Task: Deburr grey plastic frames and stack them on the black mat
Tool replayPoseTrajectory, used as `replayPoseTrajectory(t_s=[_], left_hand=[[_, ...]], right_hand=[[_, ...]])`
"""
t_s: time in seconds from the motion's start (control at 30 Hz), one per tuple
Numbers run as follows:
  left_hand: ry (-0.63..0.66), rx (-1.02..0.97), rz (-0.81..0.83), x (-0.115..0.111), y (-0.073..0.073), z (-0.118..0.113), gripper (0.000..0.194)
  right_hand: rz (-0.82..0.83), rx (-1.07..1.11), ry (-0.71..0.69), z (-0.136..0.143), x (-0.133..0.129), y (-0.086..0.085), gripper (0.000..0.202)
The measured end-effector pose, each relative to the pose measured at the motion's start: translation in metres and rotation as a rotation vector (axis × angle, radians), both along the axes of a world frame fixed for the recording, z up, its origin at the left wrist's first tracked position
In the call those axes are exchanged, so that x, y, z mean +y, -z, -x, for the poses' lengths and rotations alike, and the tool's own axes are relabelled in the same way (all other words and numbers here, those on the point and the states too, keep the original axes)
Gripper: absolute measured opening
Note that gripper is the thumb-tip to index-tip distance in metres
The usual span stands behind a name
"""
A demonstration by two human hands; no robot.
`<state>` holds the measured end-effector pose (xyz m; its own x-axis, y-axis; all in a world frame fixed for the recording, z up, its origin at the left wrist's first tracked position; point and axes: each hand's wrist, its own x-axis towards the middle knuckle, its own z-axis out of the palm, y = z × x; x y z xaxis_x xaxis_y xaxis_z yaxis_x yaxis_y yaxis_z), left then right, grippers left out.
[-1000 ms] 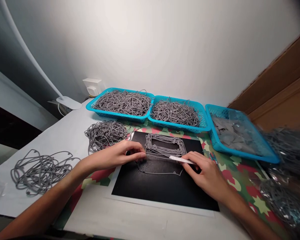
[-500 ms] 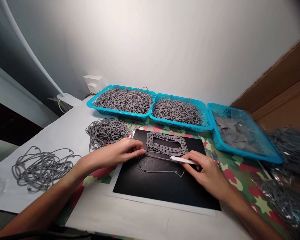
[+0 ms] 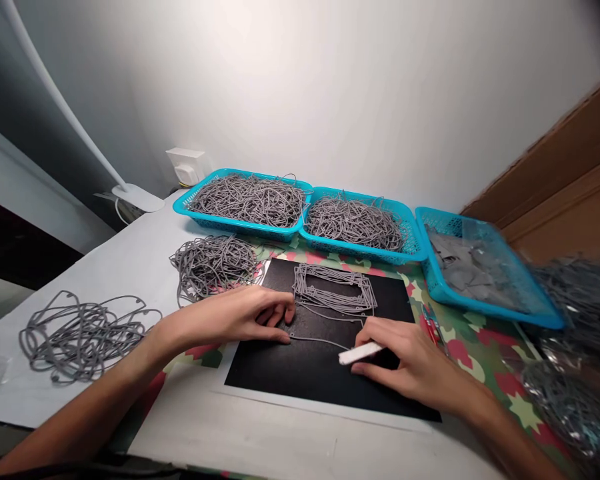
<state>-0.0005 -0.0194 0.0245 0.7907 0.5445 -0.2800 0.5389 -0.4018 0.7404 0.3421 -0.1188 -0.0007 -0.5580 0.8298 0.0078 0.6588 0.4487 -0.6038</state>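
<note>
1. Two hands work over the black mat (image 3: pixel 285 373); our left hand (image 3: pixel 253 310) crosses its left edge, our right hand (image 3: pixel 405 347) its right edge.
2. The thin grey loop (image 3: pixel 320 341) lies on the mat between our hands, its near strand running from our left thumb toward our right hand, which hides part of its right end.
3. Our left thumb stands apart from the curled fingers, its tip at the loop's left end; we cannot tell how firmly it presses.
4. Our right fingers are clamped on a white stick (image 3: pixel 357 353), its blunt end pointing left, just in front of the near strand.
5. Behind the loop, toward the mat's far edge, sits a rectangular stack (image 3: pixel 325 299); we cannot tell whether the far strand touches it.
6. The widest room is in front: a broad band of black lies between the loop and the mat's front edge, with white paper (image 3: pixel 180 420) beyond.
7. On the left it is tighter, with one pile (image 3: pixel 215 263) just behind our left wrist and another pile (image 3: pixel 87 337) left of the forearm.
8. Behind the mat, the left basket (image 3: pixel 240 227) and middle basket (image 3: pixel 363 252) meet end to end; the right basket (image 3: pixel 490 308) stands angled.
9. Red-handled snips (image 3: pixel 433 325) lie just past the mat's right edge, close behind our right hand.
</note>
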Motion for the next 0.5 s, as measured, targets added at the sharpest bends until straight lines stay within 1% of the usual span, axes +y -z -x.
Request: replayPoseTrajectory(t_s=[0.1, 0.17, 0.33, 0.4, 0.43, 0.5], left_hand=[[0.018, -0.005, -0.044, 0.0003, 0.0026, -0.0019, 0.033], [0.027, -0.003, -0.037, 0.0001, 0.0038, -0.0015, 0.033], [0.105, -0.012, 0.097, -0.0026, -0.0014, 0.0003, 0.034], [0.059, -0.054, 0.083, -0.0023, -0.0034, 0.0010, 0.039], [0.011, -0.081, 0.046, -0.0017, -0.0036, 0.0014, 0.041], [-0.082, -0.119, -0.049, 0.0003, -0.0019, 0.0020, 0.043]], right_hand=[[0.001, -0.050, -0.001, -0.0016, 0.0001, 0.0009, 0.009], [0.012, -0.050, -0.012, -0.0028, -0.0005, 0.0010, 0.010], [0.104, -0.011, -0.055, -0.0042, -0.0040, -0.0025, 0.013], [0.120, 0.027, -0.035, -0.0042, -0.0037, -0.0019, 0.014], [0.109, 0.045, 0.005, -0.0040, -0.0028, -0.0003, 0.015], [0.054, 0.068, 0.132, -0.0036, 0.0001, 0.0058, 0.014]])
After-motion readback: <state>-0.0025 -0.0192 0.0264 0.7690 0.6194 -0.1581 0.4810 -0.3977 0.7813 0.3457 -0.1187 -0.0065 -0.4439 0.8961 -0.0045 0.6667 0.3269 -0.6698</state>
